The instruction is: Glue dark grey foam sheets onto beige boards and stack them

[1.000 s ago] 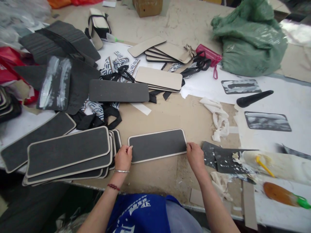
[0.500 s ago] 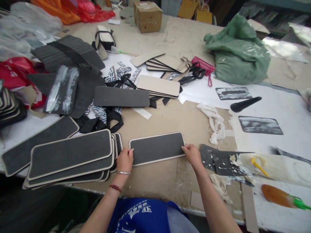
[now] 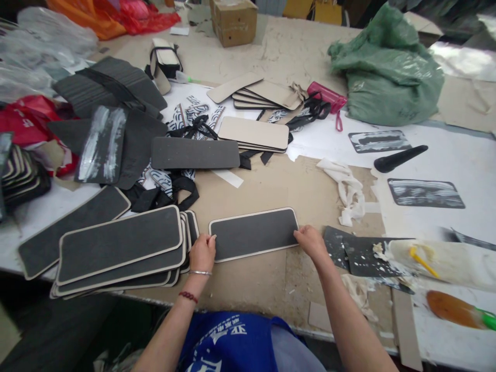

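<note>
Dark-grey, cream-edged rectangular panel [image 3: 253, 235] is being pinched endwise by left hand [image 3: 202, 253] and right hand [image 3: 310, 242]. Similar edged panels [image 3: 120, 243] are lying piled (one plain grey slab [image 3: 196, 153] is showing no edging).

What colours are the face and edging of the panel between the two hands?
Dark grey face, pale cream edging on the panel; the head view shows it best.
</note>
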A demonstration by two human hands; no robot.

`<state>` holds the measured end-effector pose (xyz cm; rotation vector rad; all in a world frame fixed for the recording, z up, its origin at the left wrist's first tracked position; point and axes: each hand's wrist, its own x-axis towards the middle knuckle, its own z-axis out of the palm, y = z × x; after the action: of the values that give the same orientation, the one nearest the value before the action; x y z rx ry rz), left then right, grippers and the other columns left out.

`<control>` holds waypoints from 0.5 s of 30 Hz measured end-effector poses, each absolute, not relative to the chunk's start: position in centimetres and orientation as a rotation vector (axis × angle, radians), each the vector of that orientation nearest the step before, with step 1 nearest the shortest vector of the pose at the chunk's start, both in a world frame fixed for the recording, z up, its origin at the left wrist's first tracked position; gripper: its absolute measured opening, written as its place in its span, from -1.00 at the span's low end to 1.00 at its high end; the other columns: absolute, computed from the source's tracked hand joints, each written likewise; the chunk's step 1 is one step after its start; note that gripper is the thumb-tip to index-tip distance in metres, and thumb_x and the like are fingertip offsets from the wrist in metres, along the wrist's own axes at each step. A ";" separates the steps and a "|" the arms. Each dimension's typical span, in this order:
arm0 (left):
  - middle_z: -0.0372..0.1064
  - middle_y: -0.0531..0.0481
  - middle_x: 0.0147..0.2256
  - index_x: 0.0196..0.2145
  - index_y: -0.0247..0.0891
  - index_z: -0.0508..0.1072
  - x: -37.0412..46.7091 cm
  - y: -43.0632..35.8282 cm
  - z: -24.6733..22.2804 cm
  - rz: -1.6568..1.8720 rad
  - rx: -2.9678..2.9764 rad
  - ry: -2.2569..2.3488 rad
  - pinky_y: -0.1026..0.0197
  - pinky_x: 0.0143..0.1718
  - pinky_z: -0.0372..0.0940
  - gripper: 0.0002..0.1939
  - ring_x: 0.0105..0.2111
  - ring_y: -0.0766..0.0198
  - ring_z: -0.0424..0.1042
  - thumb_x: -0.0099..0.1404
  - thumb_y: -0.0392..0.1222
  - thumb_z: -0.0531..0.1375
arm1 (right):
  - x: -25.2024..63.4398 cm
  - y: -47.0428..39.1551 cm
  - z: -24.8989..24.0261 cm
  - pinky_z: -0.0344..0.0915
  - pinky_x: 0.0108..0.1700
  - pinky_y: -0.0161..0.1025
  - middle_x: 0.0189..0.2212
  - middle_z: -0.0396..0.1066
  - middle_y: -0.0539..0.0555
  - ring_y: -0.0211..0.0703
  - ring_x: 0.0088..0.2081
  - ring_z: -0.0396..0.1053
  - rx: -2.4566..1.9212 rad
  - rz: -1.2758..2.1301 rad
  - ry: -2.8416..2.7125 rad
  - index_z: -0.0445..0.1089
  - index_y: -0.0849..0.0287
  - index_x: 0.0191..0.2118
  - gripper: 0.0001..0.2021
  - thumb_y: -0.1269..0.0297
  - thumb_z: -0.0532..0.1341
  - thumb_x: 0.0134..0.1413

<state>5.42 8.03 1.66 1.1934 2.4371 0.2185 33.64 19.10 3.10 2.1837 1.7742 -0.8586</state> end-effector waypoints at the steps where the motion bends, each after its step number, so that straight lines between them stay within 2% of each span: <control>1: 0.40 -0.08 -0.48 -0.47 -0.26 0.35 5.4 8.1 1.7 0.216 1.192 2.437 0.26 -0.41 0.12 -0.81 -0.42 0.20 0.38 0.24 -0.18 0.04 | 33.6 19.1 3.1 0.02 -0.50 -0.34 -0.60 0.37 0.07 -0.22 -0.50 0.30 2.188 -0.843 1.766 0.41 0.22 -0.51 -0.78 0.24 0.07 -0.05; 7: 0.39 -0.06 -0.48 -0.46 -0.28 0.36 5.5 8.4 2.2 0.169 1.161 2.427 0.26 -0.40 0.14 -0.80 -0.42 0.23 0.38 0.27 -0.18 0.04 | 33.5 19.0 3.3 0.04 -0.47 -0.33 -0.55 0.38 0.11 -0.17 -0.45 0.33 2.142 -0.795 1.781 0.40 0.22 -0.47 -0.76 0.22 0.06 0.00; 10: 0.39 -0.10 -0.43 -0.36 -0.31 0.36 5.8 7.7 2.3 0.208 1.220 2.458 0.24 -0.36 0.19 -0.79 -0.39 0.22 0.38 0.31 -0.19 -0.01 | 33.6 18.9 3.2 0.04 -0.48 -0.32 -0.56 0.37 0.10 -0.16 -0.46 0.32 2.118 -0.767 1.774 0.38 0.19 -0.48 -0.76 0.19 0.05 0.02; 13: 0.37 -0.20 -0.29 -0.21 -0.34 0.35 7.6 6.1 2.1 0.290 1.449 2.564 0.15 -0.23 0.23 -0.74 -0.25 0.15 0.37 0.32 -0.15 -0.05 | 33.7 19.1 3.1 0.05 -0.50 -0.32 -0.58 0.36 0.09 -0.16 -0.49 0.30 2.102 -0.751 1.782 0.36 0.18 -0.50 -0.75 0.17 0.05 0.02; 15: 0.34 -0.23 -0.16 -0.10 -0.32 0.32 10.0 5.2 1.9 0.371 1.751 2.461 0.08 -0.10 0.20 -0.70 -0.11 0.11 0.31 0.32 -0.13 -0.04 | 33.7 19.1 3.1 0.05 -0.50 -0.31 -0.61 0.35 0.09 -0.15 -0.51 0.29 2.093 -0.740 1.803 0.35 0.17 -0.53 -0.75 0.16 0.06 0.01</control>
<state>9.99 5.15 1.88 1.7514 2.4612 0.3711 33.73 19.13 3.06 2.0930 1.8035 -0.7395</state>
